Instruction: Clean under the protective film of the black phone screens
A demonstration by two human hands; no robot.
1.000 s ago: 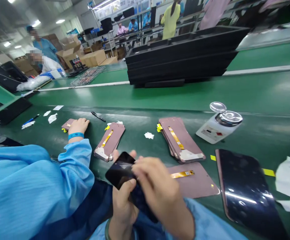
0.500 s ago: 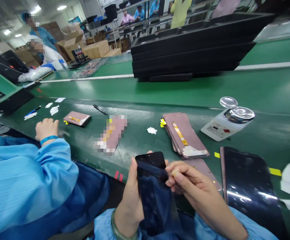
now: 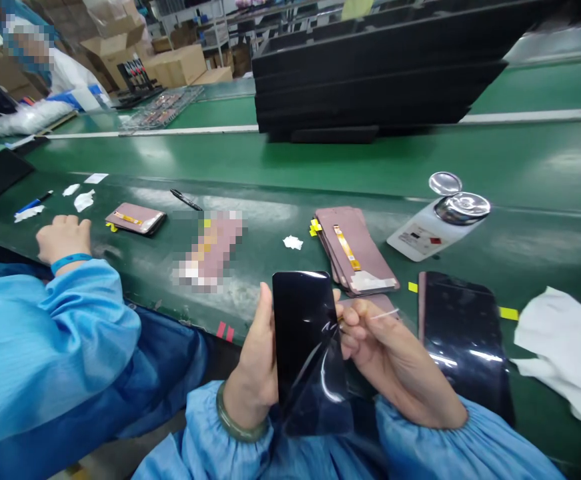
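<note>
My left hand (image 3: 253,367) is wrapped round a black phone screen (image 3: 300,313) from its left side and holds it upright in front of me. Clear film (image 3: 327,390) lies over the lower part of the screen, its creases running towards my right fingers. There my right hand (image 3: 390,360) pinches the film's edge at the screen's right side. A thin pale strip (image 3: 385,313) sticks out past those fingers; what it is, I cannot make out. Just beyond lies a stack of pink phone panels (image 3: 370,257) with an orange ribbon cable on top.
A dark film-covered screen (image 3: 463,327) and white wipes (image 3: 560,353) lie at the right. Behind them stands a white bottle (image 3: 425,230) with its metal lid up. Black trays (image 3: 365,87) are stacked at the back. A co-worker's hand (image 3: 65,239) rests on the bench at left.
The view has tipped down and turned slightly right. The screen now faces me more squarely, and the film's creases gather at my right fingers, which still pinch beside the screen's right edge.
</note>
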